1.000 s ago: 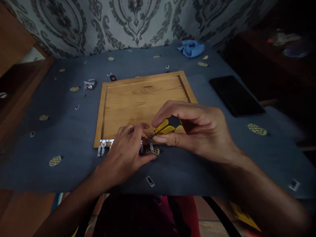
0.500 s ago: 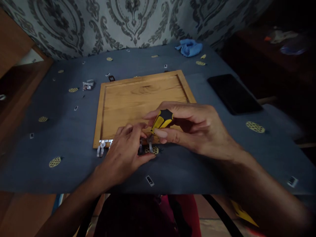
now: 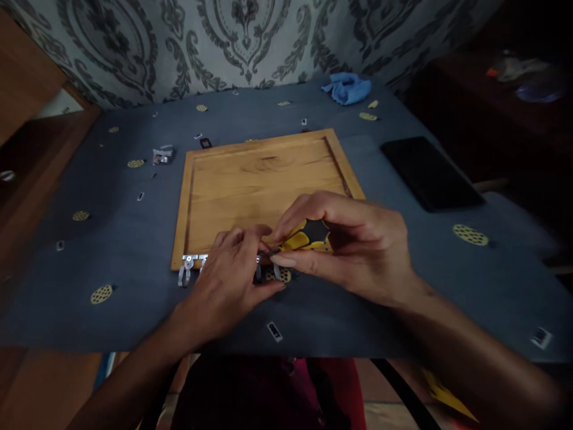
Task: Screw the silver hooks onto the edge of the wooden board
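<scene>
A framed wooden board [image 3: 264, 185] lies on the table, with a metal strip of hooks [image 3: 185, 269] along its near edge. My left hand [image 3: 228, 263] is closed over the strip, fingers on top and thumb at the near side, hiding its middle. My right hand [image 3: 353, 248] grips a small yellow-and-black screwdriver [image 3: 308, 234] between thumb and fingers. The handle leans over to the right and its tip end points left, beside my left fingertips. Exactly what the tip touches is hidden.
Loose metal hooks [image 3: 163, 155] lie left of the board. At the right is a black phone-like slab [image 3: 430, 173]; a blue cloth [image 3: 348, 88] sits at the back. The printed tablecloth [image 3: 147, 316] reaches the near edge. A patterned curtain [image 3: 246, 42] hangs behind.
The screwdriver has tipped over from steeper to flatter, its handle swinging right and down with my right hand. My left hand stays in place on the strip. The view shifts slightly.
</scene>
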`<state>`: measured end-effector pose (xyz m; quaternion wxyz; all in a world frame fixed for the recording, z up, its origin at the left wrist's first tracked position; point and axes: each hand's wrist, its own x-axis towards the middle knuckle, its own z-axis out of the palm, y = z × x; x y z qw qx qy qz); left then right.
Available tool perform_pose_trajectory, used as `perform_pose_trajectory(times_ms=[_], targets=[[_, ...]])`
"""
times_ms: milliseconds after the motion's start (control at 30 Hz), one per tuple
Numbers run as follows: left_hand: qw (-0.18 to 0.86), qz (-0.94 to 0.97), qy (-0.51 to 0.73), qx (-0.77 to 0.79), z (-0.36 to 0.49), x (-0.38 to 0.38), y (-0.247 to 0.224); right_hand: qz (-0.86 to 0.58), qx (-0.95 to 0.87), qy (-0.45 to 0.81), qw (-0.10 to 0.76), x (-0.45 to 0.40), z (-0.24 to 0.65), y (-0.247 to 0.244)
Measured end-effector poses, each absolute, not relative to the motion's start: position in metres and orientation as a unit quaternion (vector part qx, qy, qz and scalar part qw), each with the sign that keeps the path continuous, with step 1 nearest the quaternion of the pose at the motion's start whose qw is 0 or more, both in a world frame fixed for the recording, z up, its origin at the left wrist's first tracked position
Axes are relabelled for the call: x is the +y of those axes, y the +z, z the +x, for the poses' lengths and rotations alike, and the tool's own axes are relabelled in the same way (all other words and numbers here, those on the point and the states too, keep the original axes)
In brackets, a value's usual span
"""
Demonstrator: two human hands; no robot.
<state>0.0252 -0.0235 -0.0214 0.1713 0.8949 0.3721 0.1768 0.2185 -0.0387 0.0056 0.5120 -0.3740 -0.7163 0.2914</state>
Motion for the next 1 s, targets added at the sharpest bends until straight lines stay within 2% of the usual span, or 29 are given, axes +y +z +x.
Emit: perform_pose_trajectory(times_ms=[267,500,767,1000], targets=[[0.182,0.889,0.179,0.381,0.025,-0.024,-0.020,-0.330,-0.748,0.351,0.457,-0.038,0.227,0.019],[0.191,0.886,0.165,0.388,0.024,-0.024,-0.020,-0.385,-0.732,0.186,0.530,-0.039,0.214,0.004],[0.223,0.876,0.148,0.402,0.026,-0.024,-0.015,-0.472,-0.589,0.146,0.639,-0.046,0.216,0.016],[0.207,0.882,0.165,0.390,0.025,-0.023,-0.016,-0.493,-0.638,0.173,0.566,-0.042,0.214,0.011]])
